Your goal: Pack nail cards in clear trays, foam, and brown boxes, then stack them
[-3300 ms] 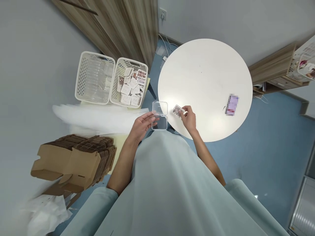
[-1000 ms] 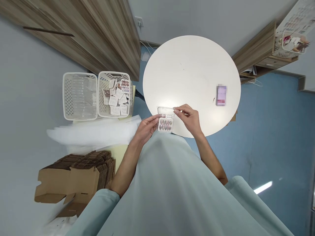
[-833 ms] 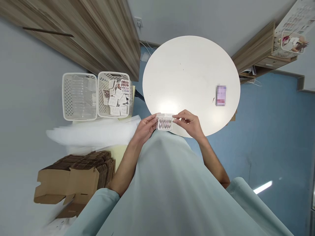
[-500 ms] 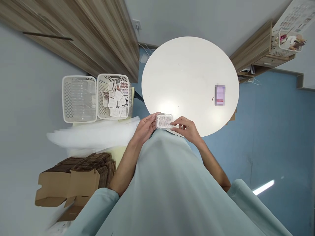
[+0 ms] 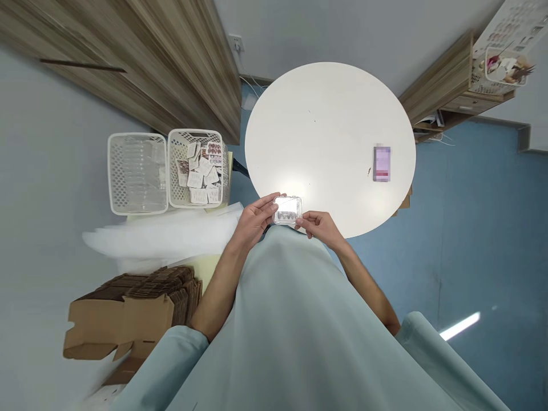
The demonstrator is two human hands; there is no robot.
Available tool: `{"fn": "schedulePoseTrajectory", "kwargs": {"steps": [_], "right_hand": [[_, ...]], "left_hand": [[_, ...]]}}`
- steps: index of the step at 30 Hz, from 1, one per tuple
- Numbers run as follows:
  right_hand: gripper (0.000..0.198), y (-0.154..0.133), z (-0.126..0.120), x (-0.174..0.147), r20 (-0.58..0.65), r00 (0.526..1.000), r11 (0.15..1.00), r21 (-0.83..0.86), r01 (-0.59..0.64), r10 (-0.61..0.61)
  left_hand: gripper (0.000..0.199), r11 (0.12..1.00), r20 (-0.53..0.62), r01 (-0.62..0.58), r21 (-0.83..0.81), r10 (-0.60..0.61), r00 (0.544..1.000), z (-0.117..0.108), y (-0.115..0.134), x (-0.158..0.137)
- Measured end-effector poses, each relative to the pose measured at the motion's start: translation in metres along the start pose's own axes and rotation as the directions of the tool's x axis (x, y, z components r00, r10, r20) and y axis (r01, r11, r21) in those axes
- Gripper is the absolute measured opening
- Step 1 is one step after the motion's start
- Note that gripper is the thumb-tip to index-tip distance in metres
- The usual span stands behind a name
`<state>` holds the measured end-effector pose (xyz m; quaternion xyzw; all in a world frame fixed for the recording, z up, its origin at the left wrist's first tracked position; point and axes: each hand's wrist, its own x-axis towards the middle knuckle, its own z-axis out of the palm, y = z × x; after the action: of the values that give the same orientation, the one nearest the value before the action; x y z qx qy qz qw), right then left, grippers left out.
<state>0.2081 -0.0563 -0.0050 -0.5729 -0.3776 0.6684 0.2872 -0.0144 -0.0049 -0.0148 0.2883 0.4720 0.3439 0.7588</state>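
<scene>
Clear plastic case (image 5: 287,210), small and flat, held in both hands in front of the torso, seen over the near edge of the table. Likely light; walls probably stiff, thin, a bit slippery, could crack if squeezed hard. Best hold: short ends or corners, off the middle of the lid. Lid looks down; latched or not, can't tell, glare covers the top. Left hand (image 5: 254,221) pinches the left end, thumb on top. Right hand (image 5: 322,227) has thumb and forefinger pinched at the lower right corner, other fingers curled. Small dark oval pieces (image 5: 286,216) show in a row through the lid; probably loose-prone and easily marked if the case is shaken.

Room, big to small: blue floor (image 5: 398,257), smooth, with a light streak. Wood-grain cabinet (image 5: 171,68) at upper left. Round white table (image 5: 329,114), flat, glossy near the hands, so things may slide. Flattened cardboard boxes (image 5: 145,319) stacked at lower left; white sheets (image 5: 166,234) above them. Two perforated baskets side by side: left basket (image 5: 116,197) holds more clear cases, right basket (image 5: 173,168) holds loose cards. Pixelated purple item (image 5: 382,163) on the table's right side, well apart from the hands.
</scene>
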Motion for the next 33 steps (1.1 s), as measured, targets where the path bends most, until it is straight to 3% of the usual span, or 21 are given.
{"fn": "schedulePoseTrajectory", "kwargs": {"steps": [6, 10, 22, 28, 33], "right_hand": [[0.045, 0.01, 0.005, 0.006, -0.012, 1.0, 0.997, 0.072, 0.011, -0.01], [0.048, 0.014, 0.003, 0.012, -0.025, 1.0, 0.999, 0.049, 0.004, -0.003], [0.053, 0.02, 0.009, 0.027, -0.003, 1.0, 1.0, -0.026, -0.01, 0.01], [0.043, 0.043, 0.007, 0.055, 0.03, 0.999, 0.996, -0.09, -0.02, 0.023], [0.028, 0.076, 0.011, 0.095, 0.028, 0.996, 0.976, -0.202, -0.079, 0.086]], "left_hand": [[0.075, 0.983, -0.024, 0.017, 0.185, -0.013, 1.0, -0.006, -0.002, -0.007], [0.071, 0.935, -0.06, 0.08, 0.344, -0.063, 0.996, -0.016, -0.005, -0.012], [0.064, 0.94, -0.143, 0.024, 0.339, 0.026, 0.989, -0.031, -0.021, -0.01], [0.065, 0.918, -0.187, 0.039, 0.396, 0.039, 0.982, -0.048, -0.046, 0.013], [0.053, 0.867, -0.236, 0.142, 0.478, -0.029, 0.971, -0.072, -0.082, 0.052]]}}
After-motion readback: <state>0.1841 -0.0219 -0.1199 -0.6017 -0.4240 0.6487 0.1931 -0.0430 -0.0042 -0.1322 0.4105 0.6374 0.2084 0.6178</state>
